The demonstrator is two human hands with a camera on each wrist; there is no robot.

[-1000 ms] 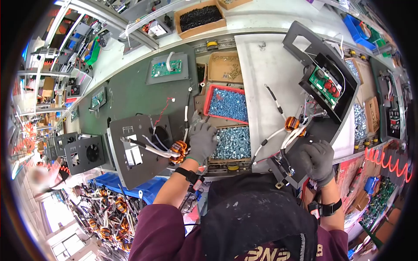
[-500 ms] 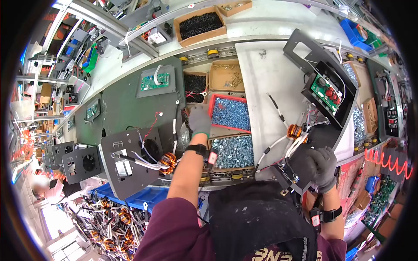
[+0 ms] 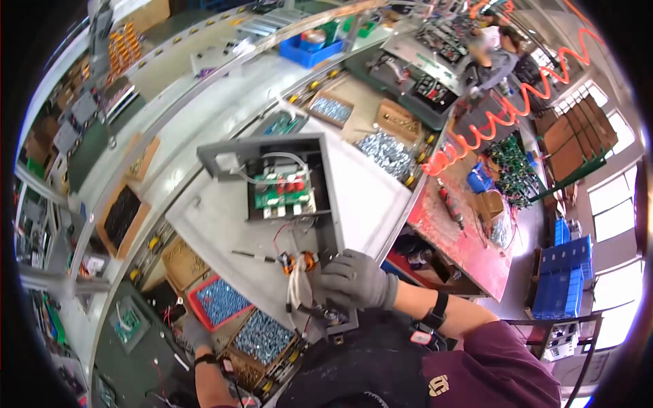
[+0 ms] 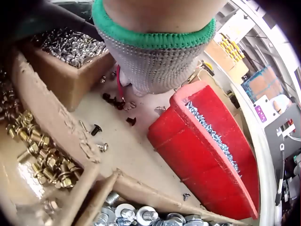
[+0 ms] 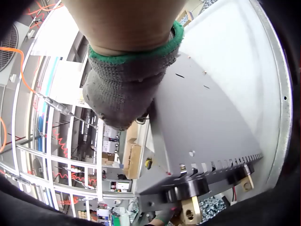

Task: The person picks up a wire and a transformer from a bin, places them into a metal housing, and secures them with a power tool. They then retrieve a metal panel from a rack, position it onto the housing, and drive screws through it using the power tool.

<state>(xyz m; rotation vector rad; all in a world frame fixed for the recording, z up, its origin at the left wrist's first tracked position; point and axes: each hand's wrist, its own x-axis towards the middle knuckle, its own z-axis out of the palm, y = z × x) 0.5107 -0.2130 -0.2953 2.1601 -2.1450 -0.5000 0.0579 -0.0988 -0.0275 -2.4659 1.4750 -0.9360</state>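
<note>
no legible text, unclear lettering on shirt

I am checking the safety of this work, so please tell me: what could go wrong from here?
Loose screws lie outside the cardboard boxes and might get lost. The left hand is close beside the red tray and might knock it. The white cables near the right hand might snag if the metal housing is moved.
</note>
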